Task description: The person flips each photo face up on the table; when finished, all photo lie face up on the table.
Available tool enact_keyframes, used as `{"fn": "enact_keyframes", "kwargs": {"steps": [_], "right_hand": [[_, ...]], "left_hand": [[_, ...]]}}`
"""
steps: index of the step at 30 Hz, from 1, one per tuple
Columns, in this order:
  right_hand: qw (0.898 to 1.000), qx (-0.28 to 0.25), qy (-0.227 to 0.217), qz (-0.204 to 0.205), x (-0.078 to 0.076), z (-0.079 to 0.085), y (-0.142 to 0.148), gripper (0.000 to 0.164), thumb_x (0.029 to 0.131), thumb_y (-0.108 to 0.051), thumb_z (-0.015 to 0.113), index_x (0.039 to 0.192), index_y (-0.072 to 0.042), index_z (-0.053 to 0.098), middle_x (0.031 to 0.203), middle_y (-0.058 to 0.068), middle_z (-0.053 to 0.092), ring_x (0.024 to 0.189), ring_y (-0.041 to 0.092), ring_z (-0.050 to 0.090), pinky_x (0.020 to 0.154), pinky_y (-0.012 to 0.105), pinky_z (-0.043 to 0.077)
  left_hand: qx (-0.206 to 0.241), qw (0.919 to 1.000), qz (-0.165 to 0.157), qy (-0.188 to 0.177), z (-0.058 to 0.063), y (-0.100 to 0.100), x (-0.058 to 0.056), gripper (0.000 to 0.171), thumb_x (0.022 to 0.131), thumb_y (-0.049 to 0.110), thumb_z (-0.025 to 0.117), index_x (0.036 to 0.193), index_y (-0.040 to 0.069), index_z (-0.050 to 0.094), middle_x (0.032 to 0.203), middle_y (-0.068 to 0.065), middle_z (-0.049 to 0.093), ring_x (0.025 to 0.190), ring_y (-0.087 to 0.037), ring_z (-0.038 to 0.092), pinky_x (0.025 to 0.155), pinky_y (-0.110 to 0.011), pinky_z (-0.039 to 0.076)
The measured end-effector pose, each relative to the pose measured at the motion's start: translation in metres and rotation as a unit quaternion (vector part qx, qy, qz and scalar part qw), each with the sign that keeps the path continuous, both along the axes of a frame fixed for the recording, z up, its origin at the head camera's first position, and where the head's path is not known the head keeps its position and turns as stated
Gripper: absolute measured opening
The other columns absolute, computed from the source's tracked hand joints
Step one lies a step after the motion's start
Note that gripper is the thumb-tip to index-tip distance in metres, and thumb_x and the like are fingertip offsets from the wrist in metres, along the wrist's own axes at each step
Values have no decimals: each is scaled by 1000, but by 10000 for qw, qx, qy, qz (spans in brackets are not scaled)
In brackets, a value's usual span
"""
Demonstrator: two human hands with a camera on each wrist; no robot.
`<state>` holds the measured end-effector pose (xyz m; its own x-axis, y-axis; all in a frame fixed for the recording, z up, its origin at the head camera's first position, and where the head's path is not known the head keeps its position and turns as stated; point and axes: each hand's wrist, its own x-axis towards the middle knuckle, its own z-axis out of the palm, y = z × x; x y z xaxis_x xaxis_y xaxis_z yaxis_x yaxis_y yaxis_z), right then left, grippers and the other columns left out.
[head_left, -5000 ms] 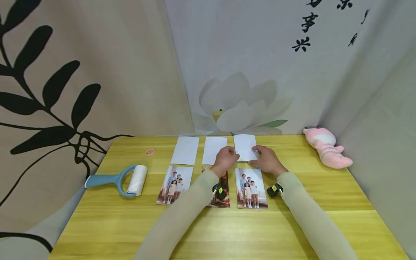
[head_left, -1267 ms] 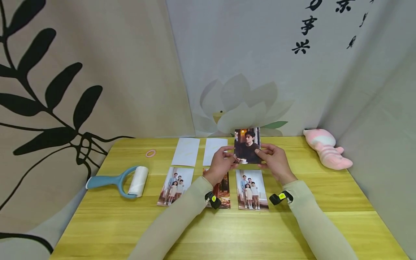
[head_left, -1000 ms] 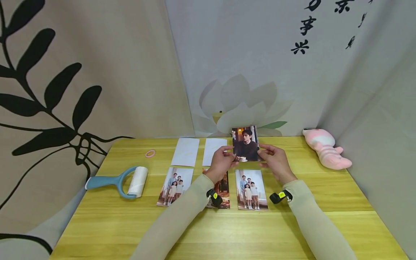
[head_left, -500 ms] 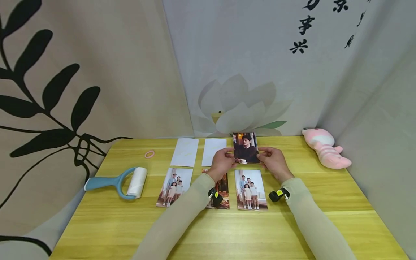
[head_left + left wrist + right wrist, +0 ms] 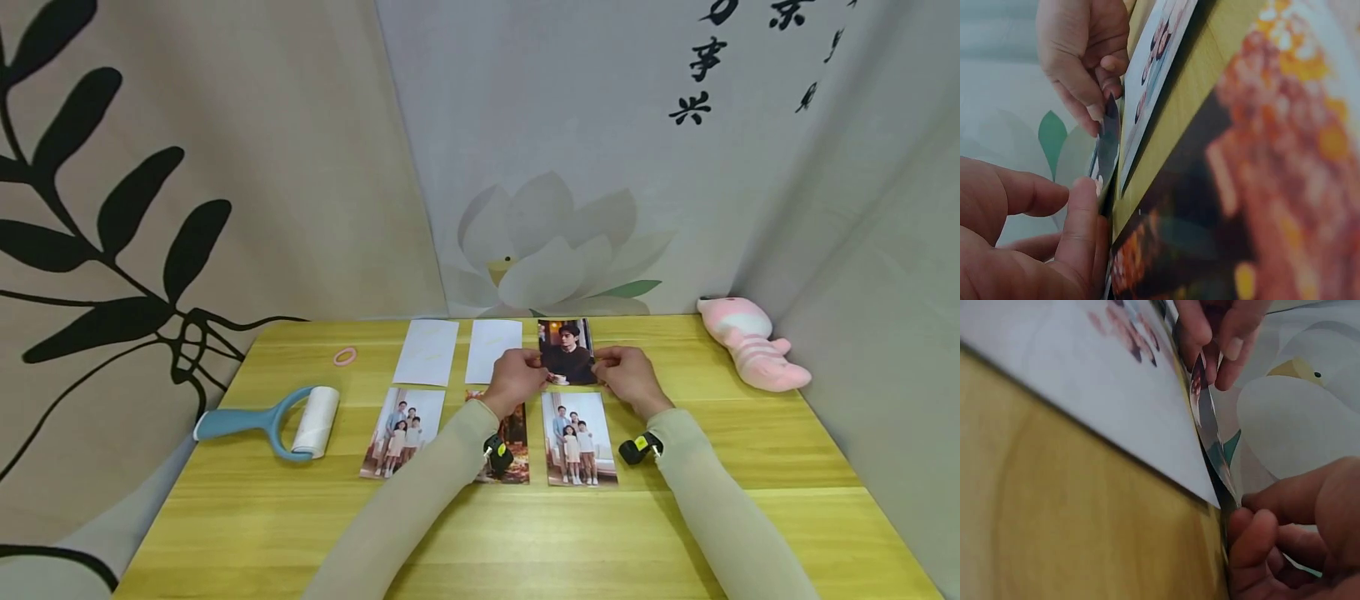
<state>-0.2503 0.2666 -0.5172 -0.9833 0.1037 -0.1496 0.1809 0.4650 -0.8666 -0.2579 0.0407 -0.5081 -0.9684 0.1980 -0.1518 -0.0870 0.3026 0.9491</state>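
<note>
A photo (image 5: 567,358) of a person in a dark sweater lies close over the table at the back, bowed slightly between the hands. My left hand (image 5: 517,377) pinches its lower left corner. On the other side, my right hand (image 5: 628,377) pinches the lower right edge; the right wrist view shows the thumb and fingertips (image 5: 1254,534) right at the corner. Just in front lies a family photo (image 5: 580,437). An autumn-coloured photo (image 5: 516,446) is partly covered by my left forearm. Another family photo (image 5: 403,432) lies further left.
Two white face-down cards, one at the back left (image 5: 426,352) and one beside my left hand (image 5: 491,346), share the back row. Left stand a blue-handled lint roller (image 5: 315,422) and a pink ring (image 5: 345,356). A pink plush toy (image 5: 753,343) lies at the back right.
Five seconds ago the right-hand back card lay white side up. It was lifted and turned picture side up, and over the last second both hands have lowered it toward the table.
</note>
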Motion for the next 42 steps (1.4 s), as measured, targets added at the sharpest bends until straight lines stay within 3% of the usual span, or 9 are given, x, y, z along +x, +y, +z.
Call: {"fn": "enact_keyframes", "kwargs": {"steps": [9,18,26,33,42], "right_hand": [[9997,243,-21,-9,0,5,0,35,99,-10,69,132,3,69,110,18,73,72,15,65,61,26,56],[9983,510,285,31,0,11,-2,33,99,-16,71,127,2,71,99,13,73,72,18,65,62,27,53],[9989,418,158,134,-6,24,-22,39,102,-23,69,134,-1,68,116,16,69,95,27,69,80,36,63],[9976,232,507,415,-15,29,-51,37,101,-23,71,130,-1,70,122,18,73,102,30,73,86,41,64],[9939,344,767,713,-22,33,-88,42,100,-23,72,133,2,68,126,20,72,116,35,70,99,50,58]], "left_hand": [[-430,9990,-26,92,2,-1,3,43,103,14,67,144,2,64,125,-14,71,81,-13,76,65,-25,58],[-98,9999,101,54,6,-8,5,38,102,12,66,139,2,67,116,-11,72,89,-23,78,71,-28,63],[-35,9995,205,247,6,-23,0,34,103,16,64,135,4,69,114,-9,72,91,-22,77,77,-33,64],[-474,9948,631,651,6,-43,-7,30,100,19,68,126,7,74,109,-6,76,93,-21,71,84,-38,58],[-546,9893,1214,594,10,-69,-13,32,99,17,70,128,4,73,117,-12,74,108,-31,69,97,-45,56]]}}
